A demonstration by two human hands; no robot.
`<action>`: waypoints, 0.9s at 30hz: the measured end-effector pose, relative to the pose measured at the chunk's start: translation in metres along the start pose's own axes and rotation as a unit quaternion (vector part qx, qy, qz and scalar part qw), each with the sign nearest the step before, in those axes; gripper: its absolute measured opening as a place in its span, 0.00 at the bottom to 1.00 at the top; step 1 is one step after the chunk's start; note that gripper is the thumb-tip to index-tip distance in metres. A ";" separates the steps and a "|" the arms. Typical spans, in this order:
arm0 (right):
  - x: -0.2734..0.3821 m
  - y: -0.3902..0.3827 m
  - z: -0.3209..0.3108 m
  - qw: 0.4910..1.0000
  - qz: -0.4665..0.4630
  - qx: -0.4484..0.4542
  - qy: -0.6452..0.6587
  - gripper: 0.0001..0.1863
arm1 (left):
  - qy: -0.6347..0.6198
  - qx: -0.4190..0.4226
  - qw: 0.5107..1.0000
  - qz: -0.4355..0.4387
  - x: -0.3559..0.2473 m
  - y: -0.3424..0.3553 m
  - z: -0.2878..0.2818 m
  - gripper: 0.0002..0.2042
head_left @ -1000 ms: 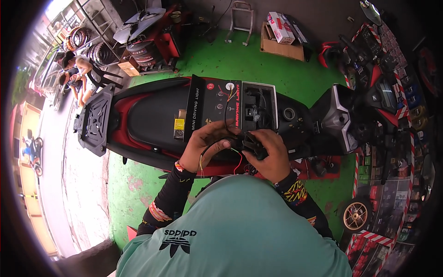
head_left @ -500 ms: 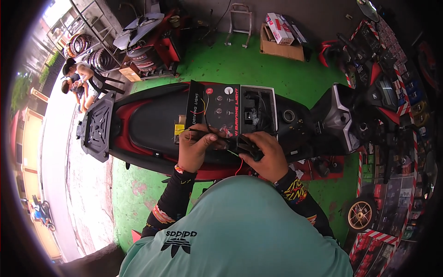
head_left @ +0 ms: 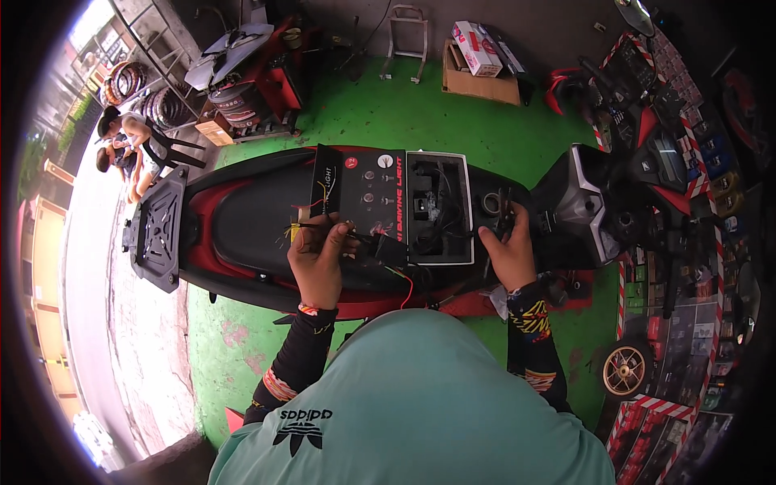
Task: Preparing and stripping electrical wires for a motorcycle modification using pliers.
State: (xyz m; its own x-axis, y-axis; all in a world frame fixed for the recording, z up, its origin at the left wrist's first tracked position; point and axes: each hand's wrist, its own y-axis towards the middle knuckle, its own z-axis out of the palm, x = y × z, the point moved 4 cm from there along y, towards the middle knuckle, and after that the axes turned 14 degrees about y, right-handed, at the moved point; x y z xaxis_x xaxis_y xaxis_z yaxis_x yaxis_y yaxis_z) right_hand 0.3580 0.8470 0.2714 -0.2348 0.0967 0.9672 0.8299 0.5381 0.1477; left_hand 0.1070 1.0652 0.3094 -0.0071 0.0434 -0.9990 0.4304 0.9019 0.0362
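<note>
My left hand (head_left: 317,263) is closed on a bundle of thin wires (head_left: 294,229), whose loose ends fan out to its left. From its right side a black piece hangs, with a red wire (head_left: 411,284) and a green one curving down below. My right hand (head_left: 511,252) grips a dark pair of pliers (head_left: 505,212), partly hidden by the fingers, right of the box. Between the hands lies an open driving-light box (head_left: 471,202) with black parts and cables inside. Its printed lid (head_left: 356,182) is folded out to the left on the scooter seat (head_left: 259,206).
The scooter stretches across below me, its rear rack (head_left: 153,234) at left and handlebars at right. Behind it stand a red machine (head_left: 283,93), a metal stand (head_left: 406,40) and a cardboard box (head_left: 481,83). A gold wheel (head_left: 625,370) and glass display cases are on the right. Two people sit far left.
My right hand has moved right with the pliers, away from the wires and my left hand. My left hand, still on the wires, has shifted slightly left. The whole view has shifted a little.
</note>
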 end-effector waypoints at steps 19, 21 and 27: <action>-0.008 0.048 -0.007 0.970 -0.138 -0.001 -0.202 0.39 | 0.029 -0.090 0.995 0.037 -0.016 -0.006 -0.020 0.10; -0.006 0.058 0.000 0.968 -0.145 0.018 -0.204 0.39 | 0.042 -0.099 0.994 0.037 -0.014 -0.003 -0.024 0.11; -0.021 0.059 0.021 0.943 -0.172 0.039 -0.282 0.38 | 0.090 -0.098 0.990 0.044 -0.011 -0.003 -0.032 0.14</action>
State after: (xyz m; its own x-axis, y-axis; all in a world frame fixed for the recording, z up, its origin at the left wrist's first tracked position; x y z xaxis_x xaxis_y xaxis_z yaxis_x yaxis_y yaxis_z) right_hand 0.4013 0.8948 0.2554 -0.7338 0.3226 0.5979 0.6205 0.6766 0.3965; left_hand 0.0770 1.0759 0.3214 -0.1447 0.1854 -0.9720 0.2529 0.9566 0.1448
